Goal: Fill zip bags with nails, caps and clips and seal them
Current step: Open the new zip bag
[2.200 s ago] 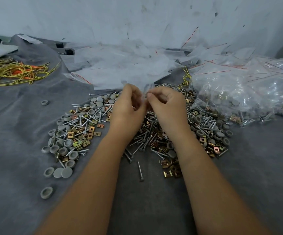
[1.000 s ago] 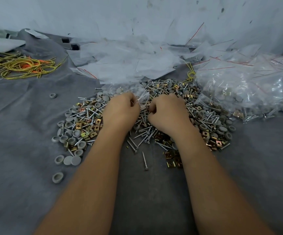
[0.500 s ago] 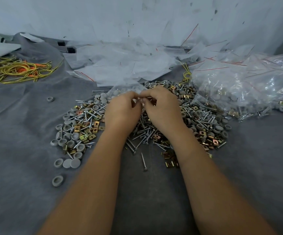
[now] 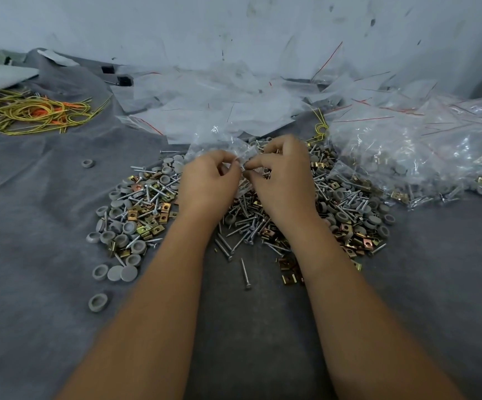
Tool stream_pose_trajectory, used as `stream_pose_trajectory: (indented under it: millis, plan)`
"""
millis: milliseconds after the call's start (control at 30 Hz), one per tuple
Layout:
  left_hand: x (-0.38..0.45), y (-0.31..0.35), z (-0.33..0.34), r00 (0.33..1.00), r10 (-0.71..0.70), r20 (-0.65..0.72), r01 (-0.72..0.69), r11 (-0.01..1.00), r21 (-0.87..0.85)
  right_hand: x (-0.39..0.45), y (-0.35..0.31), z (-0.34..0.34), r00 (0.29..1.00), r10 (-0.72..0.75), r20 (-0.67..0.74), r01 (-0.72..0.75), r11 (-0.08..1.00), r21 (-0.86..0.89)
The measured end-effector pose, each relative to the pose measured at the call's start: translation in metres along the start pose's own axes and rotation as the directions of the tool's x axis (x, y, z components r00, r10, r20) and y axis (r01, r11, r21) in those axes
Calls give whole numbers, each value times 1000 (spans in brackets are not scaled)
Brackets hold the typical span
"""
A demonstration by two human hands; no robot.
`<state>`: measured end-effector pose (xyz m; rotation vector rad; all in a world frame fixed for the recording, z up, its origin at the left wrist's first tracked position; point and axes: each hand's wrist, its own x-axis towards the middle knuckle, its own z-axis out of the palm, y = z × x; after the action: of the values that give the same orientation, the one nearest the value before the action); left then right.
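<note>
Clear plastic crinkles between my two hands: a small zip bag (image 4: pixel 222 147) held up over the middle of the hardware pile (image 4: pixel 251 215) on the grey cloth (image 4: pixel 32 255). My left hand (image 4: pixel 208 186) pinches its near lip with thumb and forefinger curled, the bag's body rising away from me toward the far edge of the cloth. My right hand (image 4: pixel 286 180) has its fingers curled too, thumb and forefinger pinched on what looks like a nail or two, though it is too small to be sure. The tips of both hands nearly touch at the bag's mouth, which lies just left of my right fingertips. So the load only has to travel leftward and slightly away. The loose nails (image 4: pixel 245 235), grey caps (image 4: pixel 118 272) and brass clips (image 4: pixel 288 272) lie directly beneath, nearer my right hand; the filled bags (image 4: pixel 407 157) sit toward the cloth's right edge.
</note>
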<state>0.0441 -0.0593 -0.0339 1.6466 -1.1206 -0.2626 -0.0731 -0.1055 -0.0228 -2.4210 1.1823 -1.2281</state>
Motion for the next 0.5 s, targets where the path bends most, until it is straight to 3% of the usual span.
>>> stream_pose_trajectory:
  millis: [67, 200, 267, 367, 433, 500]
  plan:
    - [-2, 3, -1, 998, 55, 25, -53, 997, -62, 0, 1, 0, 1000, 6, 2, -6, 1000, 13]
    - [-5, 9, -2, 988, 156, 6, -155, 983, -103, 1, 2, -1, 987, 2, 158, -19, 994, 104]
    - [-4, 8, -2, 982, 183, -56, -183, 983, -5, 0, 0, -1, 983, -12, 182, -22, 983, 180]
    - [-4, 6, -9, 931, 270, -245, -201, 940, 274, 1, -3, -4, 991, 25, 130, -69, 935, 347]
    - [-4, 5, -16, 886, 303, -352, -180, 923, 340, 3, -2, -8, 991, 118, 63, -134, 862, 489]
    - [-3, 3, -18, 892, 276, -358, -141, 922, 360, 5, 1, -10, 970, 243, 20, -213, 808, 548]
